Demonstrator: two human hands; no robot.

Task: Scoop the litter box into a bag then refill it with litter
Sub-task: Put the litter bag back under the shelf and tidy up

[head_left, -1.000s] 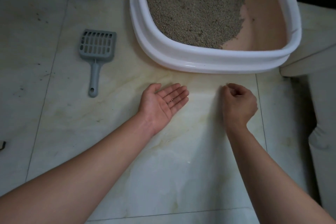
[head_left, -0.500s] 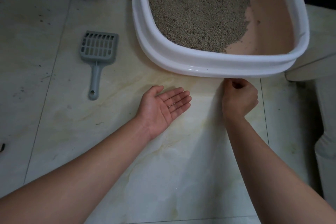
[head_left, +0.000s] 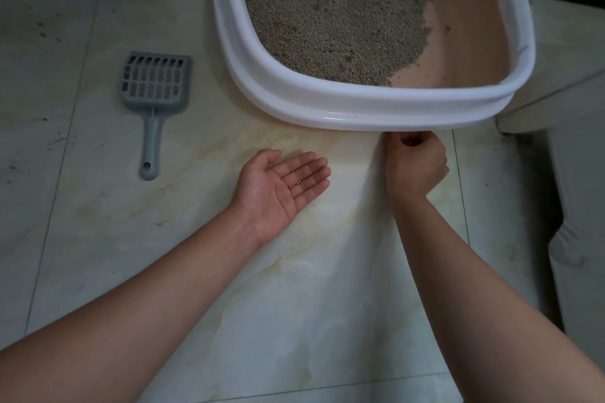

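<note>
Left hand [head_left: 281,186] is lying open, palm up, carrying stray grains [head_left: 296,182]. Right hand [head_left: 414,167] is curling against the box [head_left: 376,111] rim, contents hidden. Scoop [head_left: 154,88] is lying apart. Tilting the palm risks spilling grains onto the floor [head_left: 294,304].

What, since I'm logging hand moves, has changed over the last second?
The right hand, fingers curled, moved forward to the near rim of the litter box; nothing visibly taken or let go. The left hand stayed palm up, a few granules on it; the scoop stayed on the floor.
</note>
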